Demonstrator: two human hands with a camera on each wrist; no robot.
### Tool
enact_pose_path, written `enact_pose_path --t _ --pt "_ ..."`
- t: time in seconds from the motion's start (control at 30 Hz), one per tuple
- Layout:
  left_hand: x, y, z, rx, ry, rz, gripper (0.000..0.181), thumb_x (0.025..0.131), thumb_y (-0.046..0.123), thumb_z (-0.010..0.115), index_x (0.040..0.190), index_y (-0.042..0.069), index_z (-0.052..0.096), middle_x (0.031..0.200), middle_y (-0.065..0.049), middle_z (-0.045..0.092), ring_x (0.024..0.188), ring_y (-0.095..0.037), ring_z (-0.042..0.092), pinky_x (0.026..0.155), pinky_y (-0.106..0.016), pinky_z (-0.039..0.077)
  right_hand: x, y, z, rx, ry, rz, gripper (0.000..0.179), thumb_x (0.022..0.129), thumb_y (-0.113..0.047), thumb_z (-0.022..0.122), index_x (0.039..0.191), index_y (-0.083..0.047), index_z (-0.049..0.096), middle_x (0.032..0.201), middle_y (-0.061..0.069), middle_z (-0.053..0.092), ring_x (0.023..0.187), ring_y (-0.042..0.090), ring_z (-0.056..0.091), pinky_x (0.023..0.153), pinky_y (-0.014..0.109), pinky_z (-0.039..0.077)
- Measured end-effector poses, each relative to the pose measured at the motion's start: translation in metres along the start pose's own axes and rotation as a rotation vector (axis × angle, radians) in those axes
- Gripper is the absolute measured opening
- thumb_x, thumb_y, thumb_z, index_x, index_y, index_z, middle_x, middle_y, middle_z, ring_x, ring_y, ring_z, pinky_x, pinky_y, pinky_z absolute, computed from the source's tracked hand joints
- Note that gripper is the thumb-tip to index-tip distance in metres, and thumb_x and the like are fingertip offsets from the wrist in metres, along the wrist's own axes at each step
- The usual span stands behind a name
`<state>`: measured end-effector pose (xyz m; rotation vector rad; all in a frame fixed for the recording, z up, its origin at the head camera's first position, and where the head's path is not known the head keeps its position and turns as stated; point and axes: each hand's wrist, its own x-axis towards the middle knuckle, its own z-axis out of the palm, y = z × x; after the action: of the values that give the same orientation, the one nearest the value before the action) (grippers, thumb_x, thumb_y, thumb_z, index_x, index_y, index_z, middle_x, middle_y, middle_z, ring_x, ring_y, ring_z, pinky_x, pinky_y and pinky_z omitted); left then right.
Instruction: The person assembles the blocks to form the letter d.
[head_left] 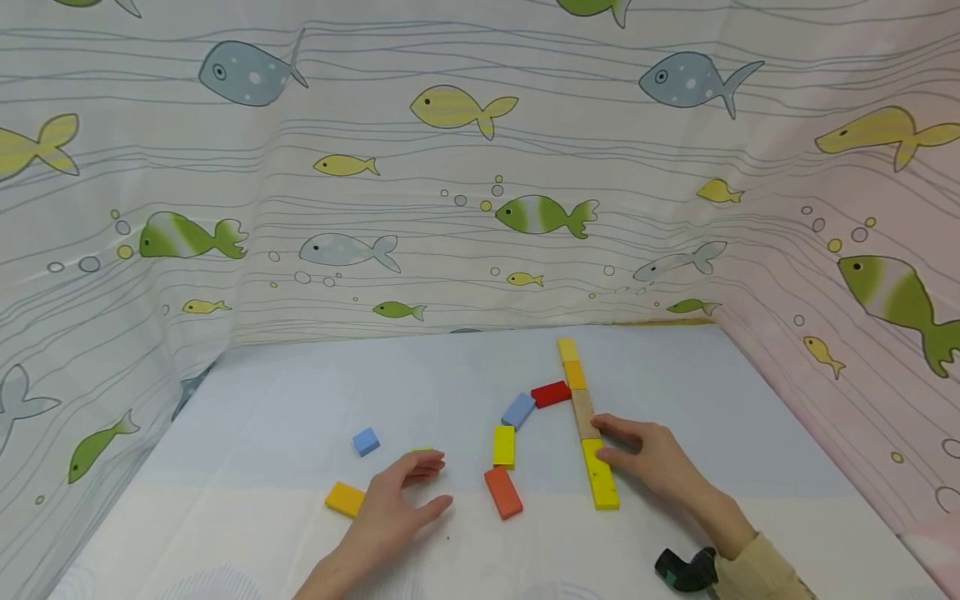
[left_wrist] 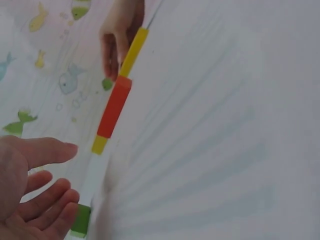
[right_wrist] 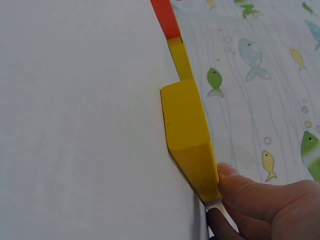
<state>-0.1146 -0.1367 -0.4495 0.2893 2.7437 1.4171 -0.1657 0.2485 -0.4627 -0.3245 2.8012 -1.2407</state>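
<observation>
On the right, a straight row runs away from me: a yellow block [head_left: 601, 479], a plain wood block [head_left: 584, 412], an orange-yellow block [head_left: 574, 375] and another yellow block [head_left: 567, 349]. My right hand [head_left: 654, 457] touches this row, its fingertips at the wood block and the near yellow block. A bent line of red [head_left: 551, 394], blue [head_left: 518, 410], yellow [head_left: 504, 447] and orange-red [head_left: 503, 492] blocks curves from the row. My left hand [head_left: 393, 506] hovers with fingers spread and holds nothing. Behind its fingers a green block [left_wrist: 81, 220] is partly hidden.
A small blue block [head_left: 366, 442] lies left of the line. Partly covered by my left hand is an orange-yellow block [head_left: 345, 498]. A black device [head_left: 686, 570] sits at my right wrist. Fish-patterned cloth [head_left: 450, 208] walls the table's back and sides.
</observation>
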Motion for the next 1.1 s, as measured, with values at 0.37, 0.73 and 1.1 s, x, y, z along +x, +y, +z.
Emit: enact_pose_path --t 0.37,0.73,1.1 --pt "-0.005 -0.013 -0.029 0.016 0.131 -0.032 0.045 0.081 0.013 0.083 0.123 0.018 0.066 0.118 0.007 0.069 0.11 -0.017 0.066 0.099 -0.034 0.053 -0.001 0.001 0.001 0.0 0.001 0.001 0.054 0.089 -0.028 0.075 0.14 -0.015 0.06 0.139 0.002 0.062 0.137 0.031 0.05 0.11 0.053 0.042" --pt "-0.02 -0.029 -0.058 0.147 0.181 -0.082 0.041 0.083 0.022 0.083 0.12 0.018 0.067 0.119 0.007 0.07 0.112 -0.018 0.065 0.101 -0.031 0.051 -0.002 0.0 0.0 -0.006 0.0 -0.013 0.055 0.089 -0.028 0.075 0.14 -0.014 0.059 0.139 0.002 0.062 0.136 0.031 0.051 0.111 0.053 0.042" --pt "-0.034 -0.046 -0.082 0.186 0.104 -0.252 0.052 0.08 0.036 0.083 0.126 0.019 0.064 0.127 0.003 0.066 0.123 -0.024 0.058 0.107 -0.048 0.045 0.0 0.001 -0.001 -0.007 -0.002 0.004 0.055 0.089 -0.029 0.075 0.14 -0.016 0.059 0.139 0.001 0.062 0.137 0.031 0.05 0.111 0.054 0.042"
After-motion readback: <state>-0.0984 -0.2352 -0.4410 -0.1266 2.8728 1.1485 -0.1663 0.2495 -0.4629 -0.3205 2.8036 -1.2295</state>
